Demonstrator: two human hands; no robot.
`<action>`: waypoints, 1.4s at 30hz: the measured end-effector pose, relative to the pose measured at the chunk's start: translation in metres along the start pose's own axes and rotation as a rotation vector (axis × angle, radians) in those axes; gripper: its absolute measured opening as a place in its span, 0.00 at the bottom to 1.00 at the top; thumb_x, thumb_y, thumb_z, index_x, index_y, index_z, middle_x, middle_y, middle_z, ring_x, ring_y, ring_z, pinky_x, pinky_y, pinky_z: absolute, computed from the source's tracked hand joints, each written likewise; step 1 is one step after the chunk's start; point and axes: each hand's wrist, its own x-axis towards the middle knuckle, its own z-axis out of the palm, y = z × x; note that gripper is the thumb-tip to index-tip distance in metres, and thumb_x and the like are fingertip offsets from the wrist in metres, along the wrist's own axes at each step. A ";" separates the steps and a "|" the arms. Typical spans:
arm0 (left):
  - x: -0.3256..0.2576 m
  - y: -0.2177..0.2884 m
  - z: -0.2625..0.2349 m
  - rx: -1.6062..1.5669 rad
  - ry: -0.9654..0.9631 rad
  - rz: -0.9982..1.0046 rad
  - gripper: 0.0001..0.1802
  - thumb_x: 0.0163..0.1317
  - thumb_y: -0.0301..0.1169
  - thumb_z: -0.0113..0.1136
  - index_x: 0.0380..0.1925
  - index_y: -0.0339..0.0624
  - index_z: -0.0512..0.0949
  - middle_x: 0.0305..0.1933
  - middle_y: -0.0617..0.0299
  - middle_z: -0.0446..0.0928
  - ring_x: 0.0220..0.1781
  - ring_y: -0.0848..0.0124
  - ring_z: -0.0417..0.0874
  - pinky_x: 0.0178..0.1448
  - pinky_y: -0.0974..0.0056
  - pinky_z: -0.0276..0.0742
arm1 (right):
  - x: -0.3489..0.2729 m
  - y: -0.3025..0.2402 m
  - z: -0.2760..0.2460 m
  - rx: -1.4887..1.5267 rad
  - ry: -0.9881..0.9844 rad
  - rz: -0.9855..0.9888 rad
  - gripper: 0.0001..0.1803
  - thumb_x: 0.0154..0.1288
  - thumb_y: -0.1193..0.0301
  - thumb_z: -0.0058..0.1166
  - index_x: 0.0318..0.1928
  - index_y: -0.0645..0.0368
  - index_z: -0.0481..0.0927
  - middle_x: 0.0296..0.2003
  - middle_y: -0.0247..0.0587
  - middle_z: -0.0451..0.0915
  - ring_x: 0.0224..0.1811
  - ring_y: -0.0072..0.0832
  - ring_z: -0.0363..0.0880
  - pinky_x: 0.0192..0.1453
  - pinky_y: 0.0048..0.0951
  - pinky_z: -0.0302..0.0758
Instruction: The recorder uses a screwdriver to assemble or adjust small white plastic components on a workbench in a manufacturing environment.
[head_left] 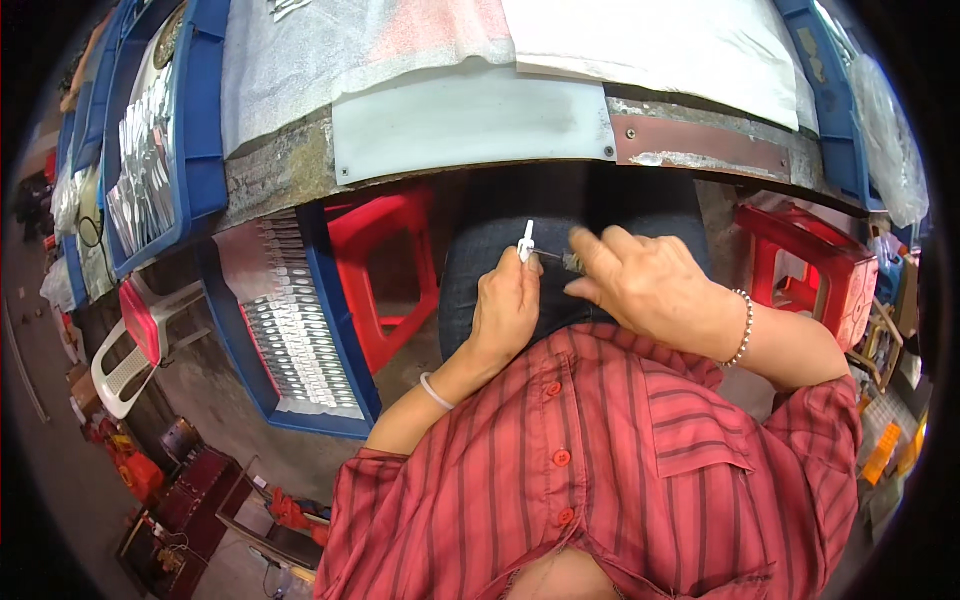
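Observation:
My left hand is closed around a small, slim white piece with a narrow pointed end, held upright above my lap. From the right, my right hand pinches a thin dark tool. Its slender tip reaches the side of the white piece; whether it touches cannot be made out. Fingers hide most of the tool, so its exact kind does not show. Both hands are just short of the workbench's front edge.
Ahead lies the workbench with a pale plate screwed to its edge and cloths on top. A blue crate of similar slim pieces stands at left, beside a red stool. Another red stool is right; a blue bin stands far left.

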 end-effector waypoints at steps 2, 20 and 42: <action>0.000 -0.001 0.001 0.000 0.000 0.007 0.10 0.69 0.28 0.46 0.30 0.32 0.68 0.25 0.42 0.76 0.30 0.43 0.80 0.31 0.49 0.72 | 0.000 -0.005 -0.007 -0.116 -0.325 0.282 0.18 0.54 0.67 0.60 0.43 0.65 0.76 0.27 0.39 0.68 0.27 0.32 0.72 0.27 0.31 0.72; 0.000 -0.001 0.001 -0.053 0.013 0.017 0.10 0.69 0.28 0.46 0.31 0.33 0.69 0.24 0.43 0.75 0.29 0.44 0.79 0.30 0.50 0.71 | 0.003 -0.018 -0.013 0.112 -0.022 0.289 0.21 0.58 0.69 0.60 0.50 0.64 0.73 0.31 0.47 0.71 0.29 0.42 0.77 0.31 0.37 0.74; -0.002 0.003 0.000 0.039 -0.010 -0.014 0.09 0.69 0.27 0.47 0.31 0.34 0.70 0.24 0.46 0.76 0.27 0.48 0.80 0.29 0.53 0.71 | -0.004 -0.013 -0.006 0.043 0.238 0.050 0.21 0.50 0.75 0.63 0.47 0.62 0.75 0.30 0.43 0.70 0.31 0.38 0.74 0.34 0.35 0.72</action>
